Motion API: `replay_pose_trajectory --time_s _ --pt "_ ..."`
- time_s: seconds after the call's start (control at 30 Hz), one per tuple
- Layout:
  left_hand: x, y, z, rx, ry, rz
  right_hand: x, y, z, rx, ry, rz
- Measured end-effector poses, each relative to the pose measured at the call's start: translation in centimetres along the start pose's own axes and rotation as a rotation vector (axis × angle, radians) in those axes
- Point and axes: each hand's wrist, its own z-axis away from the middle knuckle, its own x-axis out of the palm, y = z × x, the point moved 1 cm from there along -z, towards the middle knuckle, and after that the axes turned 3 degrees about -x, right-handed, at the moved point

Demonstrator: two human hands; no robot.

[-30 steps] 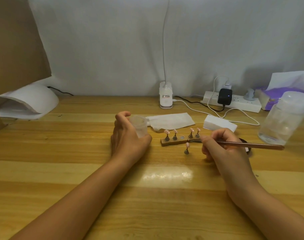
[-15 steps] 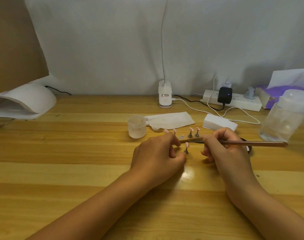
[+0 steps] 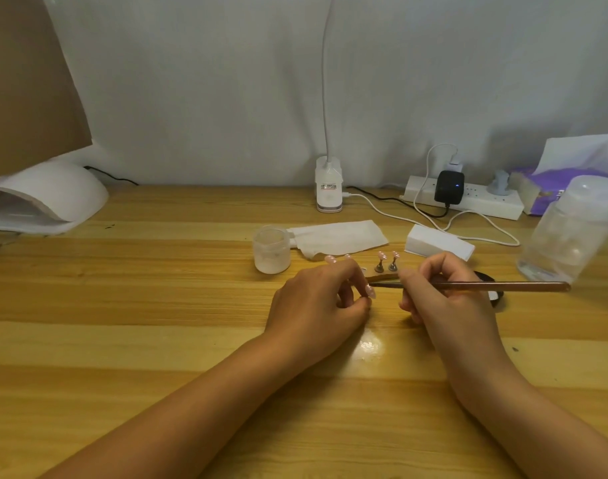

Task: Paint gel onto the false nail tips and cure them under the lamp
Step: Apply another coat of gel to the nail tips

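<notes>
My left hand (image 3: 318, 300) pinches one small stand bearing a pink false nail tip (image 3: 370, 291), tilted toward the right. My right hand (image 3: 440, 295) grips a brown gel brush (image 3: 503, 287), whose dark tip points left at that nail. Behind my hands a wooden holder strip (image 3: 382, 277) carries more pink tips on metal stands (image 3: 386, 261); my left hand hides part of it. A small frosted gel jar (image 3: 272, 250) stands open just left of the strip. The white curing lamp (image 3: 43, 198) sits at the far left of the desk.
A white wipe (image 3: 337, 238) and a white buffer block (image 3: 439, 243) lie behind the strip. A clear plastic bottle (image 3: 568, 229) stands at right. A desk lamp base (image 3: 329, 188), power strip (image 3: 468, 198) and cables line the wall. A tissue pack (image 3: 555, 188) sits far right.
My left hand let go of the gel jar, moved right to the loose nail stand and now pinches it, tilted up toward the brush. My right hand stayed put.
</notes>
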Motion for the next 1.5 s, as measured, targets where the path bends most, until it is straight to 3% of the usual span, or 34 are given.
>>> replay_pose_trajectory --time_s 0.5,0.83,1.23,1.5 --pt "-0.23 -0.42 -0.08 0.047 -0.025 0.001 -0.06 -0.55 0.27 -0.014 -0.058 0.131" --pt "-0.38 -0.77 -0.15 0.044 -0.064 0.024 -0.27 -0.61 0.31 -0.004 0.006 -0.085" --pt "-0.44 -0.72 -0.06 0.079 -0.049 -0.009 0.03 -0.75 0.44 0.086 -0.086 0.063" --pt "-0.48 -0.6 -0.25 0.084 -0.058 -0.027 0.22 -0.86 0.32 0.05 -0.109 0.132"
